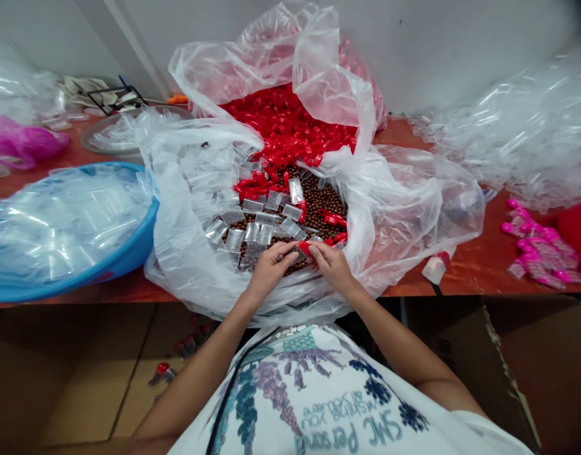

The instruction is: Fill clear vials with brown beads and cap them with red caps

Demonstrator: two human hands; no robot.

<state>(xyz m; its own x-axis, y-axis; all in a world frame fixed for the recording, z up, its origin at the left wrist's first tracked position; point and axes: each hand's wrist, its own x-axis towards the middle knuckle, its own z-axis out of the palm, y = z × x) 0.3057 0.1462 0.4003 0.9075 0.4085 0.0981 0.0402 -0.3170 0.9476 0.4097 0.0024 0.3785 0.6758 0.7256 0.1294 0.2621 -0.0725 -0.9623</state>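
My left hand (270, 266) and my right hand (332, 263) meet over the near edge of a big clear plastic bag (404, 208) on the table. Between their fingertips they pinch a small clear tube with a red cap (303, 248). Just beyond the hands lie several loose clear tubes (259, 221) on a bed of small brown beads (325, 201). Farther back in the bag is a heap of red caps (290, 126).
A blue basin (124, 256) filled with clear tubes stands at the left. Pink-capped tubes (537, 246) lie at the right edge, one capped tube (436, 266) near the table front. More clear bags (522, 145) sit at the back right. Cardboard boxes (81, 373) are below.
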